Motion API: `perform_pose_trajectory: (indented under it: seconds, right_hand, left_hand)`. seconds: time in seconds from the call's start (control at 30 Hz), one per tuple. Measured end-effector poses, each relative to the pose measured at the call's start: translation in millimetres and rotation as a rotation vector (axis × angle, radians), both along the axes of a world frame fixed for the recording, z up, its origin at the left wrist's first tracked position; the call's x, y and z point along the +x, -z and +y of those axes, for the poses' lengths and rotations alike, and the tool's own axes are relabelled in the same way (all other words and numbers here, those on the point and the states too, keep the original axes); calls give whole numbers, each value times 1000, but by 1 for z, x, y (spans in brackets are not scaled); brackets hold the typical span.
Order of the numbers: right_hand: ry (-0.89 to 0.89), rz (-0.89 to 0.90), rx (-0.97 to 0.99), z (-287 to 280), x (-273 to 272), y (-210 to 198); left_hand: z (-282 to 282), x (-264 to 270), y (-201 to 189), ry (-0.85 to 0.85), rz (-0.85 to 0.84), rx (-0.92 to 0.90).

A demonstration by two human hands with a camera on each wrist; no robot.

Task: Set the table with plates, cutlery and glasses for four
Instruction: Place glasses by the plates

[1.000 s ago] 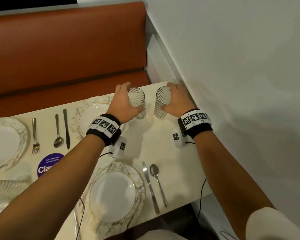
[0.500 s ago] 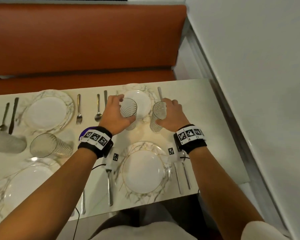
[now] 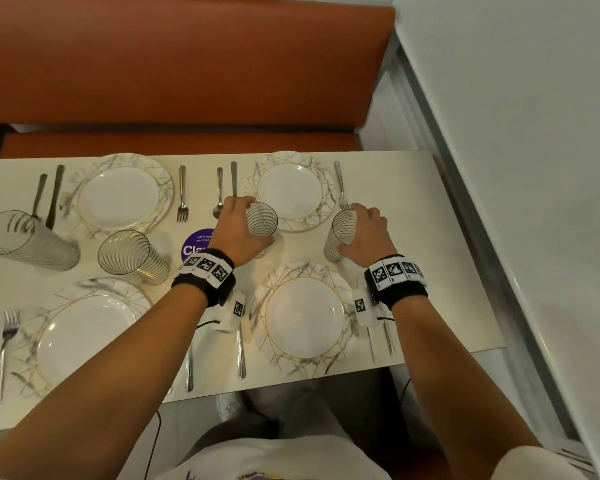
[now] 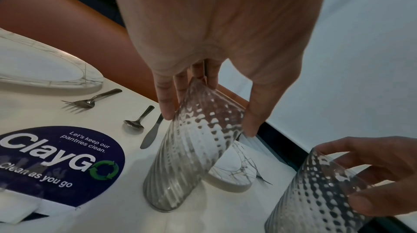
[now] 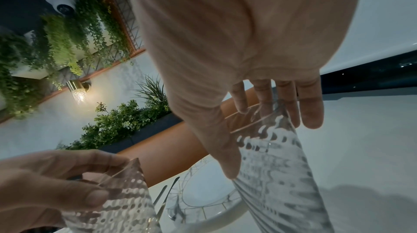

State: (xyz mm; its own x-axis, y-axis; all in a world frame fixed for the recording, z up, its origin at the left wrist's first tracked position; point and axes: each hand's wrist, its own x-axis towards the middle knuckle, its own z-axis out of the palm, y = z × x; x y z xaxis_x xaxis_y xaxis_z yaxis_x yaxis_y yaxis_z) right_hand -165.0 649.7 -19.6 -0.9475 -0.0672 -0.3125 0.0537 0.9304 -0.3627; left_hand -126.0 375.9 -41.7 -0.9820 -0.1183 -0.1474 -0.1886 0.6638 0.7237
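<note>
Left hand (image 3: 238,233) wrapped round a ribbed glass (image 3: 261,224), thumb on one side and fingers on the other; base already on the table (image 3: 440,258), just beside the far right plate (image 3: 291,192). Right hand (image 3: 369,237) gripping a second glass (image 3: 340,237) in the same manner, between this plate and the near plate (image 3: 303,317).

Risk, by judgement — glass bases very near the plate rims and a fork (image 3: 340,185); careless lowering could land on an edge and tip.

Readable on the round blue sticker (image 4: 61,163): "ClayGo", "Let's keep our pantries clean.", "Clean as you go".
</note>
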Motion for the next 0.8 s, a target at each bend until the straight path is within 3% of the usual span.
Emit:
perform_pose_trajectory:
  seconds: [0.6,0.8]
  right_hand:
    - [37,-88,98,12,5,-5]
    - [19,-86,180,11,5,-13]
  left_hand:
    - [1,-9,2,15,-47,-47]
    - [-8,-5,4,38,-160,-61]
